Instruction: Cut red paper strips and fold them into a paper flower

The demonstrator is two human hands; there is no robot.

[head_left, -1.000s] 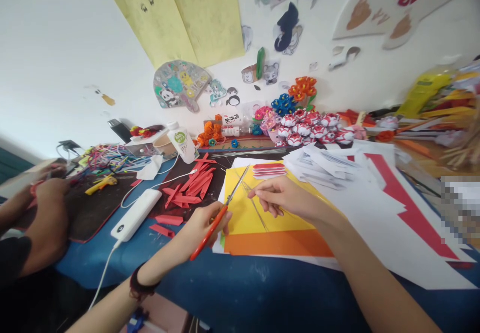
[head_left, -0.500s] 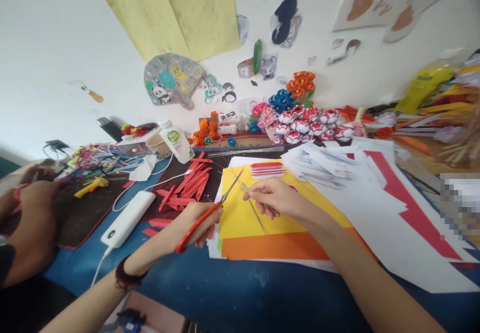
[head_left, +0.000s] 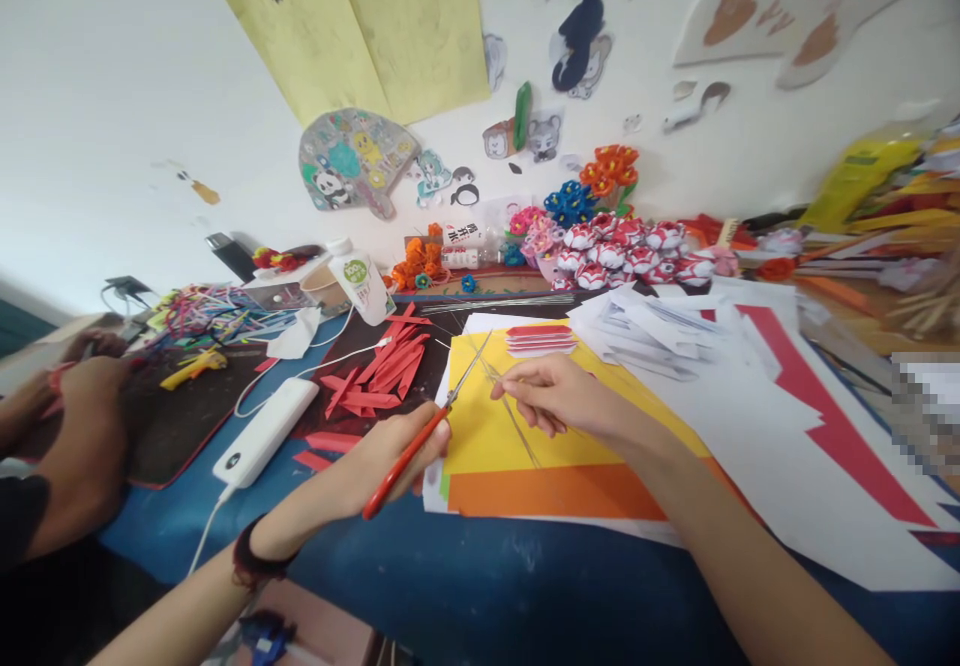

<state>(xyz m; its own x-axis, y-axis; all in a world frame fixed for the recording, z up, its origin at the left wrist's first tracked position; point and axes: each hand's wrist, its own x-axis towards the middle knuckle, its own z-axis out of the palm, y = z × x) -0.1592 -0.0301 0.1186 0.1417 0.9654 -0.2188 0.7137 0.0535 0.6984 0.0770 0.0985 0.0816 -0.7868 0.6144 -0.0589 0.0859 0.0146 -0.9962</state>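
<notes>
My left hand (head_left: 390, 439) is closed on red-handled scissors (head_left: 405, 469), whose blades point up and away over the yellow paper (head_left: 480, 436). The blades look nearly together. My right hand (head_left: 551, 393) pinches a few thin wires (head_left: 517, 424), which cross near the scissor blades and slant down over the paper. Whether the blades touch any wire I cannot tell. Just behind my right hand lie folded red-and-white paper strips (head_left: 538, 340). Folded red paper pieces (head_left: 386, 371) are heaped to the left.
A white power bank (head_left: 262, 433) with cables lies left. Behind stand a white bottle (head_left: 361, 284) and red-and-white paper flowers (head_left: 637, 251). White paper scraps (head_left: 637, 331) and large sheets (head_left: 780, 466) cover the right. Another person's arm (head_left: 86, 426) is at far left.
The view has shifted slightly, moving things a little to the right. The scissors have turned so their handle shows more edge-on. My right hand keeps its pinch on the wires.
</notes>
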